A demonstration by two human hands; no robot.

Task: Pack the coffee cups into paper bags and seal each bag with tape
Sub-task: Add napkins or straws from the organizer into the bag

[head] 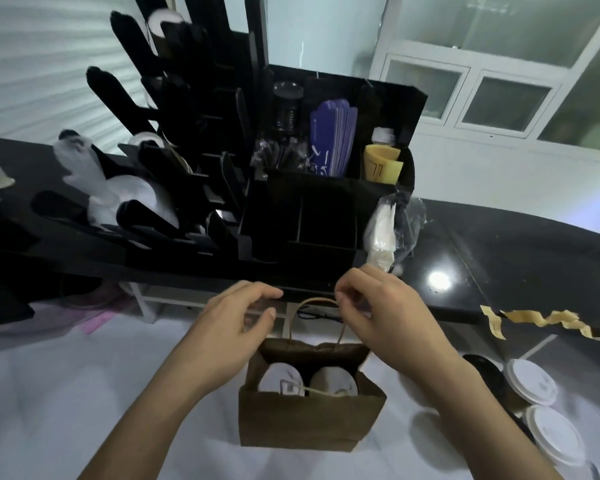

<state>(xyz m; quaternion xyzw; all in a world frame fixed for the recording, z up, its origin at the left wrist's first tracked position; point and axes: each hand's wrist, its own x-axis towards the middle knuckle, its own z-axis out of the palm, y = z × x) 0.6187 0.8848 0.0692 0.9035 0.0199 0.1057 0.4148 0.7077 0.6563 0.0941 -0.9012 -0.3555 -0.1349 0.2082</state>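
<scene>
White counter [84, 393] carries a brown paper bag [309, 420], standing open with two white-lidded coffee cups [281, 377] side by side inside. Above its handle [291, 320], the left hand [229, 327] and right hand [378, 306] hover, fingers curled toward thumbs; whether they pinch anything cannot be told. More lidded cups [530, 379] stand at the right.

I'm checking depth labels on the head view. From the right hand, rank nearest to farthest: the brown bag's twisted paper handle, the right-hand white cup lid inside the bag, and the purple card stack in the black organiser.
1. Twisted paper handle, just left of the right hand, by its fingertips.
2. White cup lid, lower down, inside the brown paper bag.
3. Purple card stack, far back in the black organiser.
</scene>
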